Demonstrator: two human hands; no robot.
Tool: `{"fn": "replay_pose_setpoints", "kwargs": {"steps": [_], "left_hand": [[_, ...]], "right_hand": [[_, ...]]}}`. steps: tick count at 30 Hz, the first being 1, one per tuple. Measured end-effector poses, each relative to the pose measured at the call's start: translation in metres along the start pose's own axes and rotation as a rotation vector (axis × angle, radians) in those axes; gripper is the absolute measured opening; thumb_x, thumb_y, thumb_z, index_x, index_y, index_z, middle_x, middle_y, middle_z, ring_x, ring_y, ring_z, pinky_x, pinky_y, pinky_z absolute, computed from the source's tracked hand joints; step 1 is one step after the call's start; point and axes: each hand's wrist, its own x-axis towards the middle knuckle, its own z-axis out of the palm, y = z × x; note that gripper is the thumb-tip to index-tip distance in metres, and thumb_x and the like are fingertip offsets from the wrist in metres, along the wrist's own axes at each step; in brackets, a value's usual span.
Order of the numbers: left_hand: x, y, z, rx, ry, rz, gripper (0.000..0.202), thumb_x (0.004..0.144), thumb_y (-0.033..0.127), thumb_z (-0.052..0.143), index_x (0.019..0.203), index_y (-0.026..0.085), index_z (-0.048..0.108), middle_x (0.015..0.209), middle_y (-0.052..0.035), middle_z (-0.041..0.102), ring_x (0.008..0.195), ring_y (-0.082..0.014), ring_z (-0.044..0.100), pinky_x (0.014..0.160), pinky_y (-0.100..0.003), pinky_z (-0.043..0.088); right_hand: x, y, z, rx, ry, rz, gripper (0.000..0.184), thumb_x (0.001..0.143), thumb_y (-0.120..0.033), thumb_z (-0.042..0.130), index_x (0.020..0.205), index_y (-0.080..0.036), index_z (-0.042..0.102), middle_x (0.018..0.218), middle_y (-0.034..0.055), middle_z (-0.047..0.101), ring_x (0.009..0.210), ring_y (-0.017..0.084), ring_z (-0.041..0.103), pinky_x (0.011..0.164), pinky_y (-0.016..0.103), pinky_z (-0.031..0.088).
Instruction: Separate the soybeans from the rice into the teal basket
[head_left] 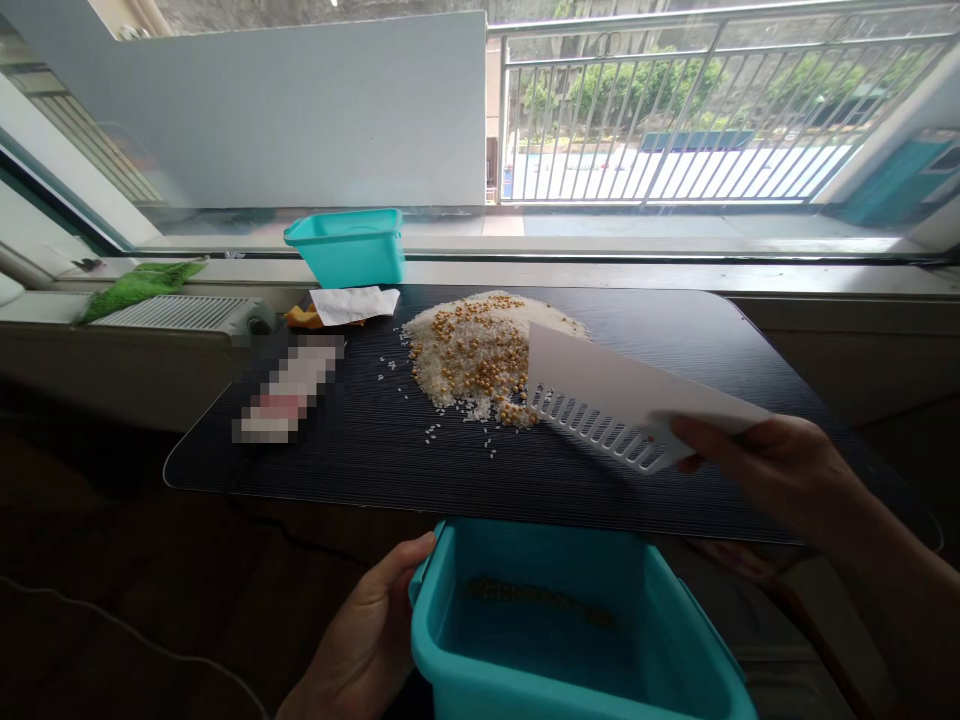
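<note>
My right hand [787,475] grips the narrow end of a white slotted plastic scraper [615,380]. The far end of the scraper touches the right side of a pile of white rice mixed with yellow soybeans [480,350]. A few loose soybeans lie beside its slotted edge. With my left hand [375,620] I hold the left rim of a teal plastic bin [540,690], just below the near edge of the table. Some beans [547,600] lie in a band on the floor of this bin, dim in the shade.
The dark table [360,450] has scattered rice grains in front of the pile. A second teal bin [349,250] stands at the back left, behind a white tissue [356,305] and an orange cloth. A blurred-out item [289,390] lies at left. Beyond it is a radiator [187,315] with a green cloth.
</note>
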Motion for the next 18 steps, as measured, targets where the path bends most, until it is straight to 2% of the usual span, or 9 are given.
{"fn": "replay_pose_setpoints", "kwargs": {"steps": [5,9,14,18], "left_hand": [[0.001,0.000,-0.002,0.016,-0.026,-0.019,0.013,0.081,0.016,0.057,0.079,0.009,0.068,0.067,-0.0073,0.071,0.068,-0.0191,0.067,0.078,-0.035,0.053],[0.001,0.000,-0.003,-0.001,-0.029,-0.020,0.012,0.080,0.016,0.058,0.079,0.009,0.068,0.068,-0.0071,0.071,0.069,-0.0196,0.068,0.078,-0.035,0.053],[0.000,0.000,0.001,0.010,-0.018,-0.014,0.014,0.081,0.016,0.056,0.079,0.009,0.068,0.068,-0.0075,0.071,0.068,-0.0194,0.068,0.077,-0.034,0.053],[-0.001,0.001,0.003,0.024,0.001,-0.010,0.015,0.082,0.016,0.056,0.078,0.009,0.068,0.066,-0.0077,0.071,0.068,-0.0195,0.068,0.076,-0.034,0.054]], "right_hand": [[-0.001,-0.006,-0.008,-0.041,0.024,0.019,0.041,0.049,-0.063,0.066,0.041,-0.023,0.068,0.058,0.0064,0.072,0.064,0.027,0.068,0.057,0.035,0.052],[0.003,-0.007,-0.006,-0.063,0.022,0.000,0.043,0.049,-0.065,0.065,0.040,-0.023,0.067,0.053,0.0060,0.070,0.061,0.027,0.068,0.053,0.035,0.051],[-0.002,-0.007,-0.007,0.028,-0.011,0.022,0.042,0.043,-0.067,0.070,0.044,-0.025,0.070,0.056,0.0045,0.071,0.057,0.026,0.067,0.052,0.036,0.054],[-0.011,-0.008,-0.017,0.070,-0.041,0.057,0.041,0.040,-0.066,0.073,0.050,-0.026,0.073,0.052,0.0038,0.070,0.046,0.022,0.062,0.039,0.032,0.049]]}}
